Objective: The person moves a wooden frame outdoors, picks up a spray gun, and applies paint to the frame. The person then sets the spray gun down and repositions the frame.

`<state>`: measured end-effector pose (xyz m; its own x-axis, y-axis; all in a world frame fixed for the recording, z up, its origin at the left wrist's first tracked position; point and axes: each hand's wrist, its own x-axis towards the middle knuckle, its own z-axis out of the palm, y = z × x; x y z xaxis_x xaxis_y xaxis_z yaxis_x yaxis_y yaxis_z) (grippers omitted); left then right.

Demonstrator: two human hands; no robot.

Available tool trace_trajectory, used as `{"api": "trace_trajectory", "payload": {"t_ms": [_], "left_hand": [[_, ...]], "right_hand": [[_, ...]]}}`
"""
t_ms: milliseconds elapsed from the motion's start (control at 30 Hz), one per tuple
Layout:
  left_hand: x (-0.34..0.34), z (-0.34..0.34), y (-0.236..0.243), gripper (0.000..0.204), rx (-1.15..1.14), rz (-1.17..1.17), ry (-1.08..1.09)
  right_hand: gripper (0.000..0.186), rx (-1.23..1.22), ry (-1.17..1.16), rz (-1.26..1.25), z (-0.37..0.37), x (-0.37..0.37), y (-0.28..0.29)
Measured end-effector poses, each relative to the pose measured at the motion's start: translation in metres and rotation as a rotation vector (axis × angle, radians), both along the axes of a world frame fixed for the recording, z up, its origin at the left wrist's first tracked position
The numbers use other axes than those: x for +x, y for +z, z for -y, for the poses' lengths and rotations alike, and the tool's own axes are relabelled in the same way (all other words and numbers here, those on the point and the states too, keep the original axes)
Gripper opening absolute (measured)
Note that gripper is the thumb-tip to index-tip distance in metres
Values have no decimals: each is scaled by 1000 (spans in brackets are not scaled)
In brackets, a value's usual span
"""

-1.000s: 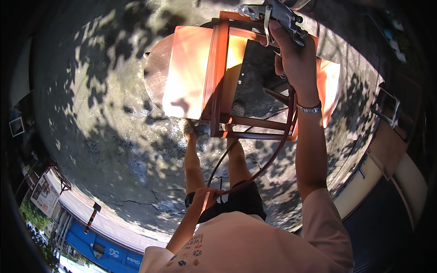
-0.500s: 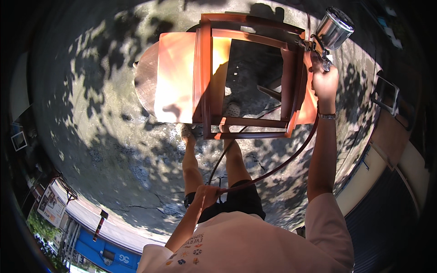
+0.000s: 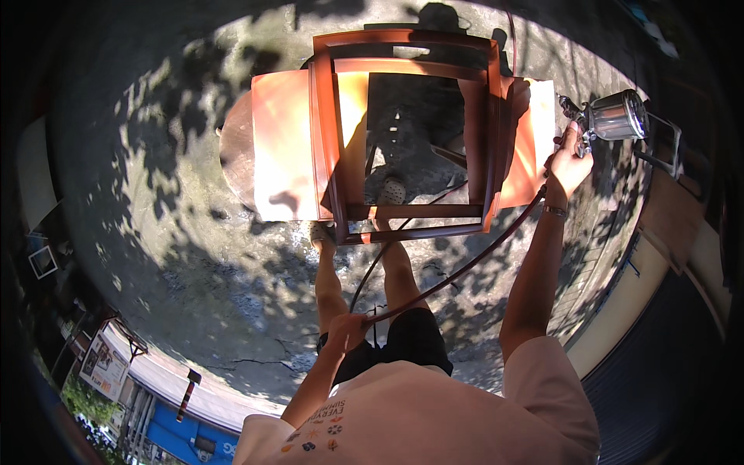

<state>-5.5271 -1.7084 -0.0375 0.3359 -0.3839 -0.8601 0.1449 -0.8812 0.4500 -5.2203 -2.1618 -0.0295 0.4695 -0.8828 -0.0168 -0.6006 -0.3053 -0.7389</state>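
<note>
My right hand (image 3: 571,165) is wrapped round the handle of a spray gun (image 3: 618,118) with a shiny metal cup, held out to the right of a reddish-brown wooden frame (image 3: 327,132). The gun is apart from the frame, its cup pointing right. From the gun's handle a dark red hose (image 3: 453,277) curves down to my left hand (image 3: 346,332), which is closed on it in front of my shorts. The frame rests over orange-brown panels, one on the left (image 3: 283,147) and one on the right (image 3: 535,147), partly in shadow.
A round brown disc (image 3: 235,147) shows from under the left panel. Concrete ground (image 3: 178,232) with leaf shadows surrounds the work. The hose runs on past my feet. At the right are a metal-framed object (image 3: 668,147) and a brown board (image 3: 659,213).
My right hand has swung the spray gun right, away from the frame's right side, and its cup has turned to point right. My left hand still grips the hose.
</note>
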Motion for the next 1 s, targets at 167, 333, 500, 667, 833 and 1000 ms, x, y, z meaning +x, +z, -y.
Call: {"api": "trace_trajectory", "payload": {"t_ms": [167, 333, 500, 667, 833, 1000], "left_hand": [[-48, -60, -30, 14, 25, 63, 136], [-79, -104, -38, 16, 54, 57, 304], [-97, -113, -42, 16, 50, 180, 369], [-89, -92, -33, 11, 51, 156, 271], [-98, -72, -41, 9, 7, 213, 323], [-68, -35, -46, 8, -66, 316, 333]], "right_hand": [[38, 344, 249, 193, -86, -22, -48], [28, 589, 423, 194, -198, -14, -44], [18, 549, 677, 235, -243, -16, -41], [21, 342, 629, 328, -216, -2, -46], [30, 231, 343, 202, -113, -2, -40], [36, 57, 26, 115, -11, -45, -6]]}}
